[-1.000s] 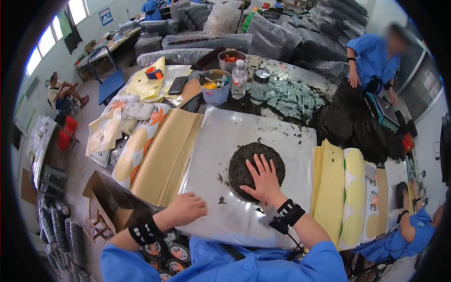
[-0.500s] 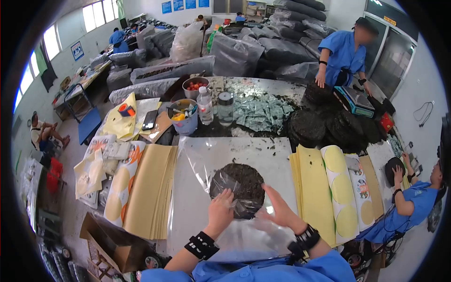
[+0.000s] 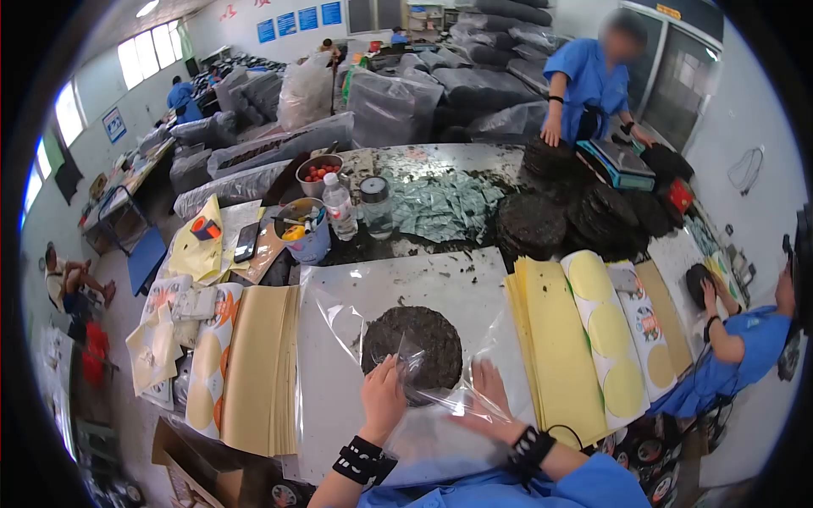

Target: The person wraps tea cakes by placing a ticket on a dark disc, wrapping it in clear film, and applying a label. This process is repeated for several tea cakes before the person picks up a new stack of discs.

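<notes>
A dark, round, flat cake, like pressed dried seaweed, lies on the white board in front of me. Clear plastic film, apparently a bag, covers its near part and spreads toward my body. At the cake's lower left edge, my left hand is closed, its bent fingers gripping the film. My right hand lies to the right of the cake, fingers stretched out against the film and holding nothing. Black straps circle both wrists.
Brown paper sheets lie left, yellow sheets right. Behind the board stand a bucket, a water bottle, a jar, green packets and stacked dark cakes. Co-workers in blue are at the right.
My right hand has moved down and away from the cake's right edge. My left hand stays near the lower left edge, and more of the cake's left side shows. The camera view has shifted.
</notes>
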Demonstrator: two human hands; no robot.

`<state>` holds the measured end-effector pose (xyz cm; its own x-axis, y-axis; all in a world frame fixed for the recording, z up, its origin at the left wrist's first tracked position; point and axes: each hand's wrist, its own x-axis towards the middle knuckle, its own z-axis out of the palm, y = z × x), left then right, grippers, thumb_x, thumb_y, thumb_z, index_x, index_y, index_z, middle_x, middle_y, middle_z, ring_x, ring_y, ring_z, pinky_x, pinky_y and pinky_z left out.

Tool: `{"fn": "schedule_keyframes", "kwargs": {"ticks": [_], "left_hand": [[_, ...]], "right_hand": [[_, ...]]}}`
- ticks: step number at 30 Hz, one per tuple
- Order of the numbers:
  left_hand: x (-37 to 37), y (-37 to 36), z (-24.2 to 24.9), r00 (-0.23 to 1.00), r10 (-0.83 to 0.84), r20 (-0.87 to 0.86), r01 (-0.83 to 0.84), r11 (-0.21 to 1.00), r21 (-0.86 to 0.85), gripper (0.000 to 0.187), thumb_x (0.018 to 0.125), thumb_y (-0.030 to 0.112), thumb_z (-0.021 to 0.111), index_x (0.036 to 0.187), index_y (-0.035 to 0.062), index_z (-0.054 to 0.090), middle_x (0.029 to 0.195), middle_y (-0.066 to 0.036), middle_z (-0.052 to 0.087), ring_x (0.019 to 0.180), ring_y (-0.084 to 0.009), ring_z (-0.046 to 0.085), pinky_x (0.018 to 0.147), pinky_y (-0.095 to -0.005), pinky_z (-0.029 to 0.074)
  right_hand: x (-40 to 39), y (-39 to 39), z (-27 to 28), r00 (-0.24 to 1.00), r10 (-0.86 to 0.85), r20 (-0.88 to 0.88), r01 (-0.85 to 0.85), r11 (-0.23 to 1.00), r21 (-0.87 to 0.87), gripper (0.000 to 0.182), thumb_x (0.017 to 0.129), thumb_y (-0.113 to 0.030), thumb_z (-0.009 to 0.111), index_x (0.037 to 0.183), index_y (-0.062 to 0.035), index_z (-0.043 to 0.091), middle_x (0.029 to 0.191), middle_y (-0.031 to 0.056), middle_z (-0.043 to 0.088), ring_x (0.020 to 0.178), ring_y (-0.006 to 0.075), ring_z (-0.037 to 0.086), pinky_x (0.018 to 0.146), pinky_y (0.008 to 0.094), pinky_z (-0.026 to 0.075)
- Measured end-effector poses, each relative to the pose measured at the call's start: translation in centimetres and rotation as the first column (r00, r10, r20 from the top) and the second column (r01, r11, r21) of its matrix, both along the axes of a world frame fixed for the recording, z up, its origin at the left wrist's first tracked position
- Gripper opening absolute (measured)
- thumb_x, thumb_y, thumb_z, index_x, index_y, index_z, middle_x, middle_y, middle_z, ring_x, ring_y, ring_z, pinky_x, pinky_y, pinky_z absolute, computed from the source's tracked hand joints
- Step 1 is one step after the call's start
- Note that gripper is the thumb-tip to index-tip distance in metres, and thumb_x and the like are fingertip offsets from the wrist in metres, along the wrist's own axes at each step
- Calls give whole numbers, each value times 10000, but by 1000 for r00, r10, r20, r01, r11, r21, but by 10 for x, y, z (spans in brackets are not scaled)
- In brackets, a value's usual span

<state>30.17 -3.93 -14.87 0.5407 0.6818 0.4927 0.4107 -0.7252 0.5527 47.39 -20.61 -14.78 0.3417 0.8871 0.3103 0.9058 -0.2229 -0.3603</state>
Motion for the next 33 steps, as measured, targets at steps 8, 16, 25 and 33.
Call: {"fn": "schedule_keyframes", "kwargs": {"ticks": [8,16,25,33], "left_hand": [[-8,1,36,998,-43,-41,39,996,-77,742,641,282,868,1259,-12,584,1306,-194,575,1244,-430,489,1047,-493,381],[5,26,54,980,-50,-191,113,937,331,693,539,287,922,1158,80,689,1106,-125,590,974,-312,595,859,-407,473],[14,60,36,892,-296,-341,358,924,135,1134,476,414,952,1416,5,468,1063,-167,576,1011,-363,562,872,-455,468],[26,73,15,945,-158,-287,173,985,26,677,519,367,935,1101,91,726,1082,-135,597,1040,-375,545,883,-497,424]], "right_hand": [[-30,77,-1,975,167,-149,-120,953,279,576,877,-254,679,1402,-83,515,1320,255,515,1235,444,475,1099,577,333],[-1,99,21,973,91,-210,-32,963,269,439,797,-295,771,1146,-62,642,1018,133,642,979,347,608,817,453,486],[32,138,21,948,296,-117,-205,848,490,593,710,-350,812,1171,-49,592,1014,171,659,961,389,620,861,485,488],[32,146,7,930,323,-177,-244,901,358,364,656,-251,762,956,-66,671,1028,170,614,995,392,575,861,490,467]]}}
